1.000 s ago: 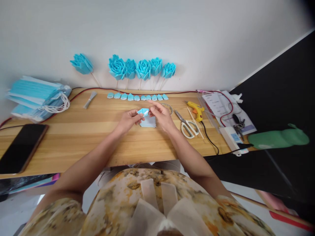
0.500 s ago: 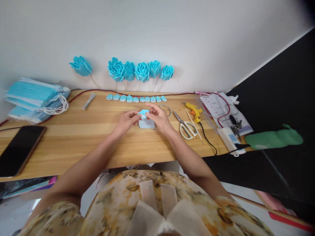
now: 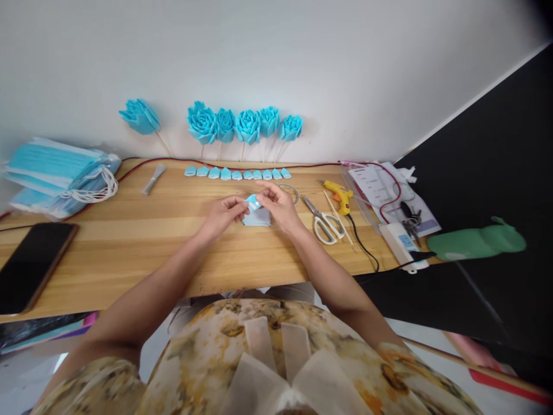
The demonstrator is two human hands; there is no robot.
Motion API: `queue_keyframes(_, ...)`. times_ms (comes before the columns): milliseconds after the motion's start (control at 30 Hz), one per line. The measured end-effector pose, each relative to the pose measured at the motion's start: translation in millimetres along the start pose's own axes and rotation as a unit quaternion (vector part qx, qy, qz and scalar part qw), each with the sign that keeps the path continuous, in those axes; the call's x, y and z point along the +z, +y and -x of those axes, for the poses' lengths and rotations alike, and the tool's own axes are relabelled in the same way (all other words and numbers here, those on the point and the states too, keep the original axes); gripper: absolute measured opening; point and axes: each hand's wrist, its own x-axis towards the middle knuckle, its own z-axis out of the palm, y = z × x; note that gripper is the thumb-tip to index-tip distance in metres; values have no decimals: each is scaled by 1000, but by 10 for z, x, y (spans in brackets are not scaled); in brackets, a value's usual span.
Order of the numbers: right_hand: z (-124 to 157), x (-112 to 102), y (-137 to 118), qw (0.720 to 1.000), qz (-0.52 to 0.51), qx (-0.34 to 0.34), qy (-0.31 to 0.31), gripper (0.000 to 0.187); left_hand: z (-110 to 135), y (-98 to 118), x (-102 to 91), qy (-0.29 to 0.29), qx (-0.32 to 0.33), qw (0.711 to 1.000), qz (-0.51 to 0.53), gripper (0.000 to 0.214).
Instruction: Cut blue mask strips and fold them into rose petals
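Note:
Between both hands is a small blue-and-white folded piece of mask fabric point(image 3: 253, 202), pinched at its two sides. My left hand point(image 3: 225, 212) closes thumb and forefinger on its left side. My right hand point(image 3: 279, 206) grips the right side with the thumb, its forefinger stretched out above. Just under the held piece, a stack of pale fabric pieces point(image 3: 257, 218) lies on the wooden table point(image 3: 173, 253). Beyond the hands runs a row of folded blue petals point(image 3: 225, 173). A roll of tape point(image 3: 290, 193) lies behind my right hand, partly hidden by it.
White-handled scissors point(image 3: 324, 222), a thin stick point(image 3: 338, 217) and a yellow glue gun point(image 3: 339, 196) lie to the right, near a power strip point(image 3: 401, 246). Blue fabric flowers point(image 3: 248, 127) on sticks lean at the wall. Left are face masks point(image 3: 56, 173) and a phone point(image 3: 34, 265).
The fabric piece has been turned or folded slightly between my fingers and now shows more white along its lower side. Both hands stay nearly in place; the view has shifted a little.

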Motion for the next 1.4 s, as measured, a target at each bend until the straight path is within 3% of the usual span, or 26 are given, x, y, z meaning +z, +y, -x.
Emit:
queue_keyframes(233,15,-7,-20,999,22,-4,22,44,9,19,3,7,-2,1000,0,29)
queue_keyframes(400,18,9,-13,1000,20,-4,-17,50,17,6,3,-7,-3,1000,-7,30)
queue_keyframes(633,14,-6,0,1000,-2,-1,25,40,-7,-19,-14,-7,-2,1000,13,29)
queue_keyframes(900,24,16,-31,999,-22,10,-26,49,-9,-17,-13,31,5,999,24,32)
queue_keyframes(1133,22,3,6,1000,1,10,-12,48,-19,-48,1,3,7,1000,-8,31)
queue_keyframes(1400,24,0,-21,999,-43,17,-1,41,-34,-77,-11,2,-6,1000,-4,30)
